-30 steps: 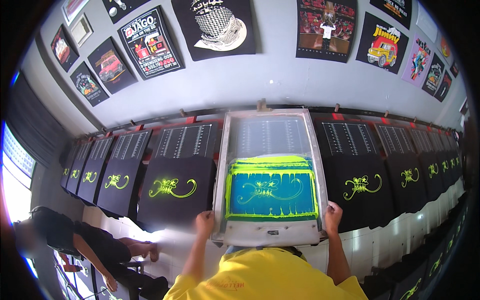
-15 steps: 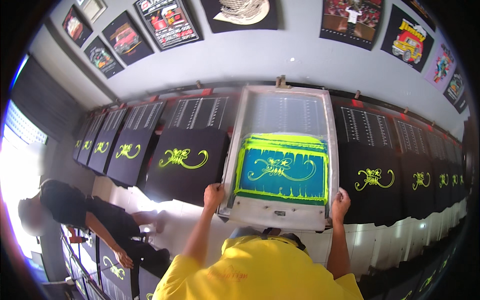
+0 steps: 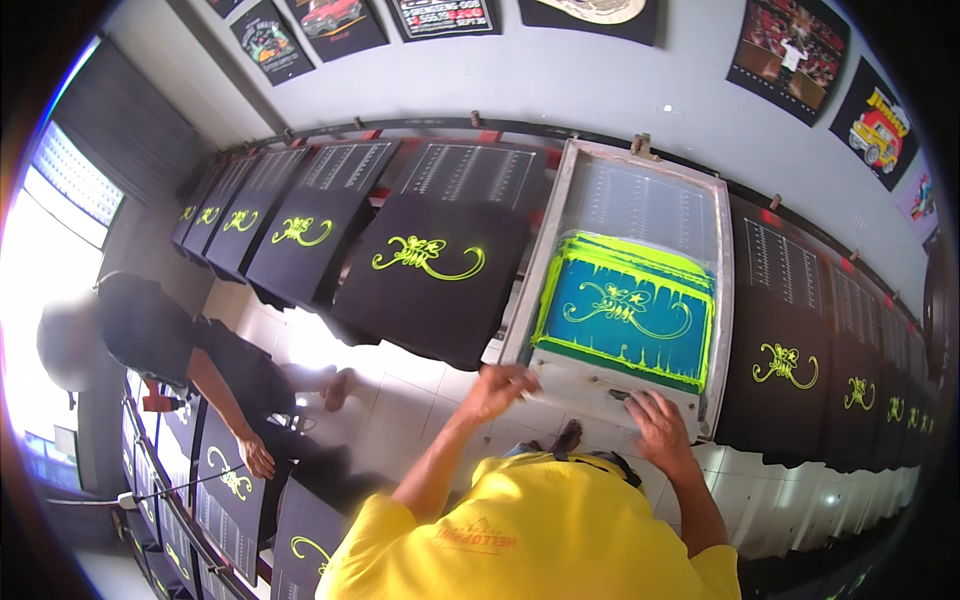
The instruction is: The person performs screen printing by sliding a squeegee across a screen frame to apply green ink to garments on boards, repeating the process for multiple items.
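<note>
A screen printing frame (image 3: 567, 190) lies on the long row of print boards, its blue-green stencil (image 3: 600, 310) showing a curling floral design. Thick neon yellow ink (image 3: 640, 255) lines the stencil's far edge and sides. My left hand (image 3: 500, 392) hovers by the frame's near left corner, slightly blurred, with its fingers loosely apart and nothing in them. By the frame's pale near panel (image 3: 590, 382), my right hand (image 3: 662, 428) has its fingers spread and bent; whether they touch the panel I cannot tell.
Black shirts with neon prints lie on boards to the left (image 3: 430, 270) and right (image 3: 785, 370). A rail with clamps (image 3: 640, 147) runs along the wall behind. At lower left a person in dark clothes (image 3: 150, 325) reaches over another row of printed shirts (image 3: 228, 480).
Both hands have let go of the frame's sides. My right hand has moved inward to the near panel. The view has shifted left, so the frame appears farther right.
</note>
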{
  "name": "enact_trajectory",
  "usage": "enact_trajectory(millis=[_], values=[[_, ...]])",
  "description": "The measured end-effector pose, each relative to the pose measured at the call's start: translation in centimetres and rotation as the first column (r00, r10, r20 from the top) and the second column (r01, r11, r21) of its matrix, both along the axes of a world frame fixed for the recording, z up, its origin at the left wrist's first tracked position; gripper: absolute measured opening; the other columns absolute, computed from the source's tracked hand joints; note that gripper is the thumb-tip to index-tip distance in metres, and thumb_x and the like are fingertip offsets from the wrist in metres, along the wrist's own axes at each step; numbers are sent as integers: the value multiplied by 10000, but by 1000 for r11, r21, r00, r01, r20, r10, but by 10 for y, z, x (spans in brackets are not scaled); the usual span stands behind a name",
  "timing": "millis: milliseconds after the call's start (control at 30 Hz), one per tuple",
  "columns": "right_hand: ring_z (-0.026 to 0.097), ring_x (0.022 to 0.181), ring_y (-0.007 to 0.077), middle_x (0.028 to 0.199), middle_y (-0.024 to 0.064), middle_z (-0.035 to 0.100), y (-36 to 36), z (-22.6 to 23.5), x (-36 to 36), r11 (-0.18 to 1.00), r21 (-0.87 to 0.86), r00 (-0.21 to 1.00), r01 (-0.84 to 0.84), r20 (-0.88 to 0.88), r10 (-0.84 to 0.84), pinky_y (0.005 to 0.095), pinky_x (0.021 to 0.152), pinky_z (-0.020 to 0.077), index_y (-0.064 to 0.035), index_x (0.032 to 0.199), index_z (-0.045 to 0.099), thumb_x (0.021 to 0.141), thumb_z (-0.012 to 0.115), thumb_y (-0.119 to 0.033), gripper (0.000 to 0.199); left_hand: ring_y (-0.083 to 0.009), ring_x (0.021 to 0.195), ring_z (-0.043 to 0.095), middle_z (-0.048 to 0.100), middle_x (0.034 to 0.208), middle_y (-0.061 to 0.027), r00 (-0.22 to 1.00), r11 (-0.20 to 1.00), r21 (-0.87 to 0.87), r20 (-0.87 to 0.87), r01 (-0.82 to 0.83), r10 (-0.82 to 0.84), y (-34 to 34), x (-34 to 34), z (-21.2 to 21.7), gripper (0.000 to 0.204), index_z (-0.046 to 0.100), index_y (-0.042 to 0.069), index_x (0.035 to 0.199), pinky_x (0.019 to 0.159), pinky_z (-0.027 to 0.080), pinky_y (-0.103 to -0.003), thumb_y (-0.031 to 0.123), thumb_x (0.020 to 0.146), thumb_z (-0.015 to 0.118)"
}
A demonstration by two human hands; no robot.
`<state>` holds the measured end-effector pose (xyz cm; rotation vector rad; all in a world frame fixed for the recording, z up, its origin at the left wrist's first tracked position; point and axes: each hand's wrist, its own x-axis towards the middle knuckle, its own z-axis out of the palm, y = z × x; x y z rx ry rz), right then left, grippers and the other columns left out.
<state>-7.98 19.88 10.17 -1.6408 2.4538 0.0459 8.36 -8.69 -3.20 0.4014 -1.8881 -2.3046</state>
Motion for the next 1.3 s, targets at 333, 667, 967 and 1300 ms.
enact_trajectory(millis=[333, 667, 967, 1300], values=[[551, 1100, 321, 1123, 114, 618, -37, 0, -6, 977, 25, 954, 210, -225, -199, 460, 937, 445, -66, 1166, 598, 656, 787, -122, 546, -192, 886, 659, 677, 1083, -103, 843, 729, 459, -91, 507, -530, 121, -7, -26, 494, 553, 42, 1296, 780, 517, -320, 425, 999, 452], [571, 1014, 257, 1077, 43, 608, -27, -6, -13, 987, -45, 932, 155, -326, -161, 402, 871, 457, -95, 1074, 610, 651, 822, -135, 474, -146, 754, 622, 669, 1028, -90, 860, 634, 659, -38, 405, -509, 136, -37, -27, 486, 492, 15, 1362, 601, 446, -244, 360, 1041, 369], [567, 1027, 269, 1057, 52, 606, -70, -29, -136, 985, -115, 900, 127, -404, -163, 418, 887, 452, -103, 1054, 591, 709, 811, -141, 410, -107, 534, 431, 543, 705, -29, 899, 670, 713, 130, 208, -419, 143, -50, -29, 376, 579, 4, 1021, 480, 320, -241, 331, 1069, 399], [592, 999, 284, 993, 76, 620, -78, -47, -186, 990, -93, 916, 104, -379, -132, 428, 866, 473, -95, 1003, 610, 725, 784, -175, 338, -92, 485, 348, 442, 609, 14, 886, 534, 842, 183, 83, -427, 144, -47, -27, 300, 533, 79, 893, 461, 272, -244, 306, 1063, 435]])
